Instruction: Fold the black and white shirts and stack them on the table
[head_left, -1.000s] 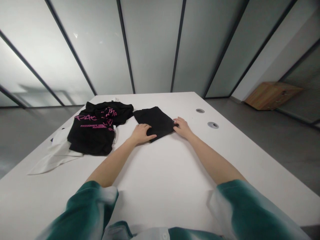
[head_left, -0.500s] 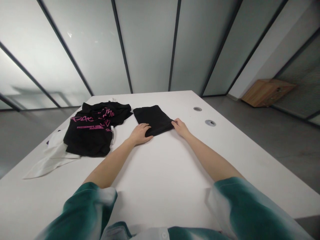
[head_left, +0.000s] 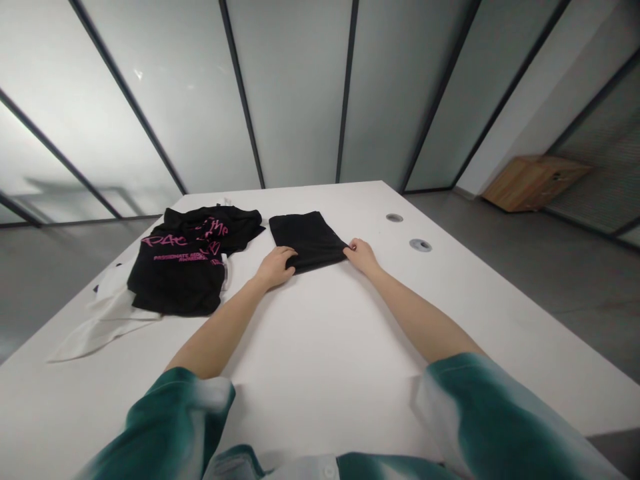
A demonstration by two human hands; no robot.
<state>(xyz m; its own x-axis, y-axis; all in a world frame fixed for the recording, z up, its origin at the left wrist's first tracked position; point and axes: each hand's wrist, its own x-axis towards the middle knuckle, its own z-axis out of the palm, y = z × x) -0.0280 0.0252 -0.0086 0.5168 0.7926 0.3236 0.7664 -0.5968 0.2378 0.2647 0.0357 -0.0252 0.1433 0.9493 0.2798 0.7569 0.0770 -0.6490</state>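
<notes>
A folded black garment (head_left: 306, 237) lies flat on the white table (head_left: 320, 347), far from me. My left hand (head_left: 274, 265) rests on its near left corner, fingers curled at the edge. My right hand (head_left: 361, 255) touches its near right corner with the fingertips. Both arms are stretched out, sleeves green and white.
To the left lies a black T-shirt with pink lettering (head_left: 187, 257) on top of white cloth (head_left: 103, 317). Two round cable grommets (head_left: 420, 245) sit in the tabletop at the right. Glass walls stand behind; a wooden cabinet (head_left: 535, 181) is on the floor, far right.
Both hands have pushed the folded black garment a little farther away on the table, and the left fingers have drawn back to its near edge.
</notes>
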